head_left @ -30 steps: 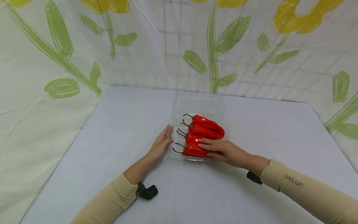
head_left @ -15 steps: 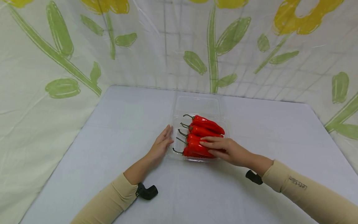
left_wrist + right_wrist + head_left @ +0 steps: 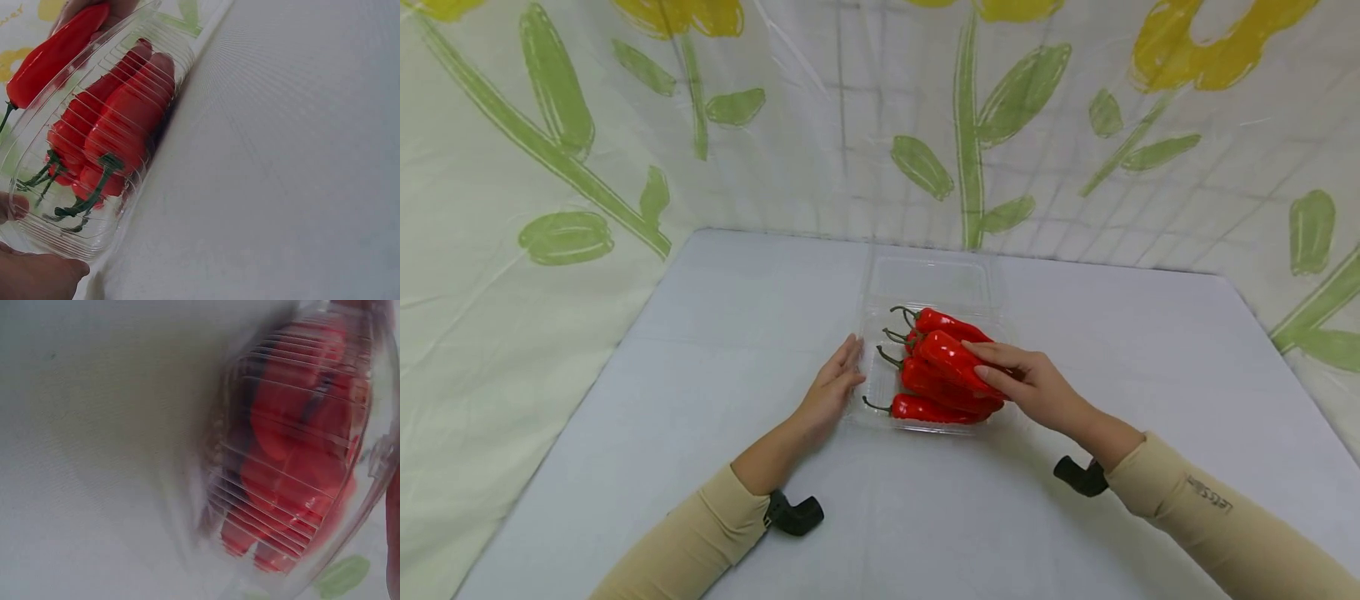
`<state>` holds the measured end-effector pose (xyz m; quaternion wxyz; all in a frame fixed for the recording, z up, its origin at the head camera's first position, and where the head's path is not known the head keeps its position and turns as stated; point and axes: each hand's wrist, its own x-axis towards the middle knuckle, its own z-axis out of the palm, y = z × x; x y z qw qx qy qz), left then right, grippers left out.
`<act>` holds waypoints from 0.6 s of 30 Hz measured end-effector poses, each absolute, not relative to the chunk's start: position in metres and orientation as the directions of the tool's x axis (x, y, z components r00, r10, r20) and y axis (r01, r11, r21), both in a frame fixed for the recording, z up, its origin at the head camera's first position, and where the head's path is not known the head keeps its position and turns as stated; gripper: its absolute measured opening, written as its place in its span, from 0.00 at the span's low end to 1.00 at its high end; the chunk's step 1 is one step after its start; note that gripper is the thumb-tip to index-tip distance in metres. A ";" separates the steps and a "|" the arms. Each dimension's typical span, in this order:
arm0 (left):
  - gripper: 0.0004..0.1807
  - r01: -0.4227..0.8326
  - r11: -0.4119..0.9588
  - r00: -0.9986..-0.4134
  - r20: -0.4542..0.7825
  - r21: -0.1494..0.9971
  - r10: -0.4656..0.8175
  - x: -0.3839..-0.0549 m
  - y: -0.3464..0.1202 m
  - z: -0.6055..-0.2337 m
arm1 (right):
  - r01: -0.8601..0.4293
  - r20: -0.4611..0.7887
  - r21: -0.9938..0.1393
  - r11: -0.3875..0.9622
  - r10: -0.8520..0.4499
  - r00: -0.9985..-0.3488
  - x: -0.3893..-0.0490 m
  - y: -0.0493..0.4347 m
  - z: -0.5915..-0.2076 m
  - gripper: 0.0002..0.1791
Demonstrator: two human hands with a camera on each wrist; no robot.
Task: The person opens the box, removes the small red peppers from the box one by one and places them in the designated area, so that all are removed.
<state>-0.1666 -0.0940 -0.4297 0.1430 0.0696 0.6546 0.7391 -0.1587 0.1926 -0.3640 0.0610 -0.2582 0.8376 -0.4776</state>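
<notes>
In the head view, a clear plastic clamshell box (image 3: 880, 410) holds several red long peppers (image 3: 925, 407), their green stems pointing left. My right hand (image 3: 1037, 385) pinches one red pepper (image 3: 951, 354) near its tip, raised over the others. The left wrist view shows this pepper (image 3: 56, 55) above the box's rim, stem end down to the left. My left hand (image 3: 830, 390) rests with fairly straight fingers against the box's left side. In the right wrist view, the blurred peppers (image 3: 281, 444) show through the ribbed box wall.
The box's clear lid (image 3: 931, 279) lies folded back toward the far table edge. A white cloth covers the table (image 3: 737, 317). Behind it hangs a curtain (image 3: 805, 125) with painted yellow flowers. Each wrist carries a black camera mount (image 3: 797, 515).
My right hand has gone from resting on the front peppers to gripping one, lifting it and moving it toward the back of the box. My left hand has stayed in place.
</notes>
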 end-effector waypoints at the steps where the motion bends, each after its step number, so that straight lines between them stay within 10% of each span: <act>1: 0.37 -0.124 -0.103 -0.949 -0.087 0.987 0.302 -0.167 -0.094 -0.430 | -0.356 0.140 -0.845 0.399 -0.477 -0.867 -0.159 0.194 -0.364 0.22; 18: 0.37 -0.137 -0.102 -0.949 -0.101 0.985 0.298 -0.168 -0.093 -0.430 | -0.047 0.003 -0.952 0.304 -0.144 -0.990 -0.178 0.213 -0.351 0.27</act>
